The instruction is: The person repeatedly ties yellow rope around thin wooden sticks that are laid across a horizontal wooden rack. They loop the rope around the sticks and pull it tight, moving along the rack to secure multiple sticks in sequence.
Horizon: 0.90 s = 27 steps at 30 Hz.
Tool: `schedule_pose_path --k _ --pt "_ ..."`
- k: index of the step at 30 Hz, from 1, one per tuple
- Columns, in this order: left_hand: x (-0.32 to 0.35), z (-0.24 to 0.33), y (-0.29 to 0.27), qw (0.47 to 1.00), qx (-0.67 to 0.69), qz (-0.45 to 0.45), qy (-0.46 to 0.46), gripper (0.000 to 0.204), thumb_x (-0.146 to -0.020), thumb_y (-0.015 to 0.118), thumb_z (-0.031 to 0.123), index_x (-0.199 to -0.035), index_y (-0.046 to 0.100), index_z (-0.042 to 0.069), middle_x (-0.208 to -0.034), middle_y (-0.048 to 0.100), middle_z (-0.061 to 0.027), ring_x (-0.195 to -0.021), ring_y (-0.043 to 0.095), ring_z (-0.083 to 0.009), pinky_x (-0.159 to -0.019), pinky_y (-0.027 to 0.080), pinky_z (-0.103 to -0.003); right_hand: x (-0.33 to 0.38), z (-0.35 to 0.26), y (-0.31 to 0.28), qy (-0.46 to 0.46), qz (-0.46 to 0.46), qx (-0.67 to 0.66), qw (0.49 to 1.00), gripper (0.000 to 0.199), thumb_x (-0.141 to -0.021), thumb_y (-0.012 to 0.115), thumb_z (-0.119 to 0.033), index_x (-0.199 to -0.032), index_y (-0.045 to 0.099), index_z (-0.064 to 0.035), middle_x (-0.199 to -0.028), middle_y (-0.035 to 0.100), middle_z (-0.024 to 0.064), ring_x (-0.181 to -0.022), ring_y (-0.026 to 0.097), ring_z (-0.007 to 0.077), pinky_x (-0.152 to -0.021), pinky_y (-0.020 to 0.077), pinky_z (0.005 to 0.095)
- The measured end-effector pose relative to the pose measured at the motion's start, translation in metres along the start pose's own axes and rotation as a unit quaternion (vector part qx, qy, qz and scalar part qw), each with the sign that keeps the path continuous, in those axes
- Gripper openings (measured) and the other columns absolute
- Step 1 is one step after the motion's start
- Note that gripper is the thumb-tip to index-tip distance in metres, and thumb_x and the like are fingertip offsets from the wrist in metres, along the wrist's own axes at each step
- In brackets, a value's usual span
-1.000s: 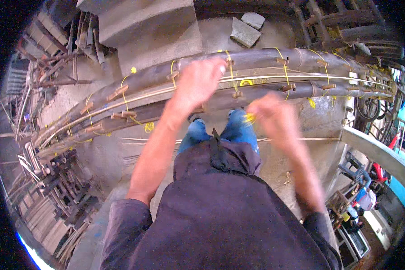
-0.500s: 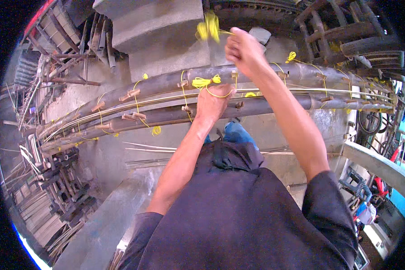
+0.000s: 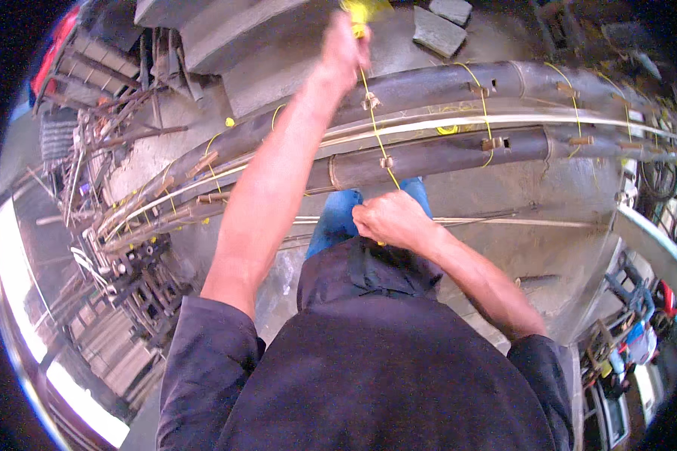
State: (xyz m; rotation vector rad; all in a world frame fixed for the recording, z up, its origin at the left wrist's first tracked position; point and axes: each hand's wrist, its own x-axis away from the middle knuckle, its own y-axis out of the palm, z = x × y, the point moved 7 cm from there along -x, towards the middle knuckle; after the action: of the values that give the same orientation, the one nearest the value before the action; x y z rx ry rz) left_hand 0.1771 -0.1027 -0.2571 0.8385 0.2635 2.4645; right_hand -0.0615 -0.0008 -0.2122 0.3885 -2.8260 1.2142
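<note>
You had the yellow cord point(image 3: 376, 135) stretched taut across the long pipes point(image 3: 429, 154), left hand point(image 3: 344, 46) gripping high, right hand point(image 3: 387, 219) pinching low near your waist – keeping that tension even was key

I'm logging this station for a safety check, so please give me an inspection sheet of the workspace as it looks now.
Surface: grey concrete floor, dusty.
Job's things: long dark metal pipes with pale strips, bound by yellow cord pulled taut.
Clutter: heap of metal rods and scrap; two stone blocks.
Hands: left hand raised, gripping the cord; right hand closed on its lower end.
Cables: dark hoses at right.
Surroundings: concrete steps beyond the pipes.
</note>
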Motion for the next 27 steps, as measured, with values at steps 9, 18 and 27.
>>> schedule_pose_path --k 9,18,27 --pt "-0.011 0.100 -0.098 0.776 -0.530 -0.137 0.314 0.043 -0.094 0.043 0.039 -0.110 0.060 0.003 -0.097 0.068 -0.0093 -0.086 0.064 -0.0257 -0.079 0.049 -0.034 -0.006 -0.055 0.066 0.260 0.111 -0.726 0.627 0.080 -0.081 0.067 -0.019 -0.144 0.018 -0.0121 -0.091 0.059 0.0096 -0.079 0.060 0.0161 -0.069 0.0483 0.0265" --pt "0.207 0.035 -0.143 0.664 -0.683 -0.074 0.295 0.028 -0.090 0.051 0.027 -0.100 0.065 0.006 -0.100 0.066 -0.0145 -0.092 0.061 -0.0331 -0.078 0.047 -0.042 -0.129 -0.209 -0.171 -0.045 0.074 0.238 0.967 0.012 -0.086 0.060 -0.016 -0.088 0.069 -0.0085 -0.074 0.060 0.0104 -0.068 0.059 0.0225 -0.064 0.0477 0.0367" --pt "0.195 0.035 -0.130 0.710 -0.562 -0.023 0.423 0.019 -0.085 0.060 0.025 -0.078 0.066 0.008 -0.070 0.063 -0.0115 -0.070 0.061 -0.0317 -0.062 0.044 -0.042 -0.238 0.056 -0.057 0.241 -0.049 0.031 0.969 0.044 -0.092 0.042 -0.038 -0.080 0.063 -0.0017 -0.077 0.066 0.0136 -0.066 0.060 0.0262 -0.062 0.0471 0.0395"
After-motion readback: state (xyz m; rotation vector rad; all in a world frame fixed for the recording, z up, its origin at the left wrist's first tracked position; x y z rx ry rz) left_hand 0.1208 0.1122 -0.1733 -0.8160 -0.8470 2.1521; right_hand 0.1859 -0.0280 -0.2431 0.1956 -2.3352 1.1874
